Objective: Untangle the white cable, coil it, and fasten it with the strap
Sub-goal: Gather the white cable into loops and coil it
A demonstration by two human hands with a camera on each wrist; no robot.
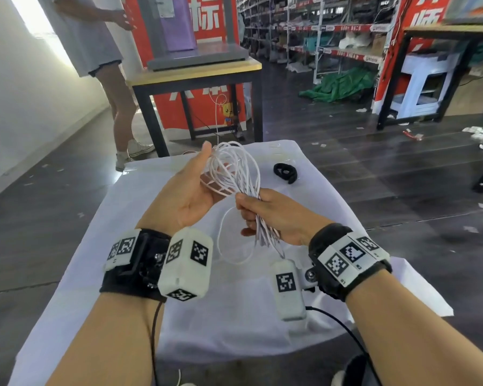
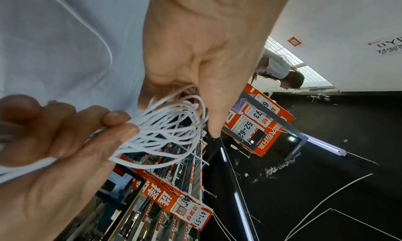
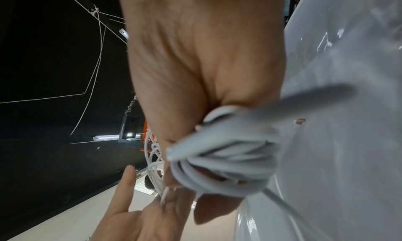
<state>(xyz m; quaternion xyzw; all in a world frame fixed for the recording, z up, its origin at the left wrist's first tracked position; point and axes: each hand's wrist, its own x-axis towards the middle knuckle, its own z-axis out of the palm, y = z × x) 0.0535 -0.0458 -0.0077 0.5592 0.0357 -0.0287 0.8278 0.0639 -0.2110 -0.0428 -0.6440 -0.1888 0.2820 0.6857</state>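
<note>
The white cable [image 1: 234, 168] is gathered into several loops held above the white-covered table [image 1: 332, 218]. My right hand [image 1: 265, 213] grips the bundle at its lower end, fingers curled round the strands [image 3: 217, 167]. My left hand [image 1: 190, 188] lies palm up against the upper loops [image 2: 169, 129], thumb straight, fingers spread behind them. One loose loop [image 1: 234, 240] hangs from the bundle onto the cloth. The black strap [image 1: 285, 171] lies curled on the cloth, beyond and right of the hands, untouched.
A person [image 1: 117, 87] stands at the far left beside a wooden table [image 1: 195, 72] with a red banner under it. A white stool [image 1: 424, 84] and shelving stand at the back right. Paper scraps litter the dark floor.
</note>
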